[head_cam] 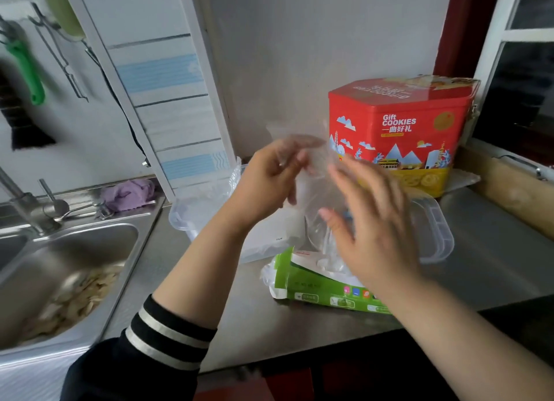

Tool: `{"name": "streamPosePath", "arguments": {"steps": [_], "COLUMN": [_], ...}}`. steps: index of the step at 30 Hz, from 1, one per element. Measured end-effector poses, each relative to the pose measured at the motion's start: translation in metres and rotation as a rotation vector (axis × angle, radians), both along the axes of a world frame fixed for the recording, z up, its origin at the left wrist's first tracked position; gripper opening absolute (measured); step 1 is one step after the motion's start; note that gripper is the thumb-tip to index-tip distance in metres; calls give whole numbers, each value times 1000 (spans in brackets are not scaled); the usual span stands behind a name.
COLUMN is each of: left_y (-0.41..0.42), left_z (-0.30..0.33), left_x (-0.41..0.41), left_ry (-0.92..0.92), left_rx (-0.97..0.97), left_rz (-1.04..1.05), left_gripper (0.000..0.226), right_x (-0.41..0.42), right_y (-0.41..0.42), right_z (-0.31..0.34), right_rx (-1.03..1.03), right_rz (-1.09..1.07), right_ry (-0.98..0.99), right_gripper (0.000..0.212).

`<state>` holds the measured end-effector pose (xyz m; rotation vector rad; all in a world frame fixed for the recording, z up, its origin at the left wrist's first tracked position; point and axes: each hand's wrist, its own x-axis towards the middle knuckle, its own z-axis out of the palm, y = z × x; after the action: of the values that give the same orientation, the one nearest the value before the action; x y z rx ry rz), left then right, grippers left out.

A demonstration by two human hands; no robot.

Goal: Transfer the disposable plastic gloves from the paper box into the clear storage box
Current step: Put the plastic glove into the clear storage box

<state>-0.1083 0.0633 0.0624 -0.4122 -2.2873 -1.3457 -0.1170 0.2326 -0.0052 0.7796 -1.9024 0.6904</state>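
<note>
The left hand (269, 175) pinches 1 thin glove (311, 190) above the clear storage box (437, 235); the right hand (377, 220) is spread. The film looks light, limp, slippery. The paper box (314, 292) lies at the worktop (494, 250) front edge.

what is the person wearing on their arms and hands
The left arm has a dark sleeve pushed up toward the elbow, its ribbed cuff marked with two pale stripes. The right arm shows no sleeve. Both hands, left hand and right hand, are bare, without rings or watch.
</note>
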Motion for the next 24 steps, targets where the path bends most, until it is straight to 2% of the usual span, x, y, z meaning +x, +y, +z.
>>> {"name": "streamPosePath", "arguments": {"steps": [2,5,10,15,19,22,24], "left_y": [-9,-39,-99,-129,-138,-142,-143], "left_z": [8,12,-2,-11,-24,-32,-36], "left_x": [1,-1,-17,-26,-27,-27,-28], "left_ry": [54,12,-321,-484,-488,-518,-531], "left_rx": [18,45,-116,-405,-711,-868,-974], "left_rz": [33,153,516,715,811,853,858], "left_gripper": [31,39,64,63,56,54,54], "right_x": [-2,-20,-39,-54,-64,-71,-74], "right_y": [-27,-60,-108,-147,-169,-173,-171], "right_z": [-6,-4,23,45,65,64,56], "right_rx": [152,287,380,783,1050,1045,1018], "right_rz": [-41,-76,-29,151,174,231,197], "right_ry": [-31,-135,-201,-788,-1034,-1145,-1256], "right_gripper": [58,68,63,66,74,71,73]}}
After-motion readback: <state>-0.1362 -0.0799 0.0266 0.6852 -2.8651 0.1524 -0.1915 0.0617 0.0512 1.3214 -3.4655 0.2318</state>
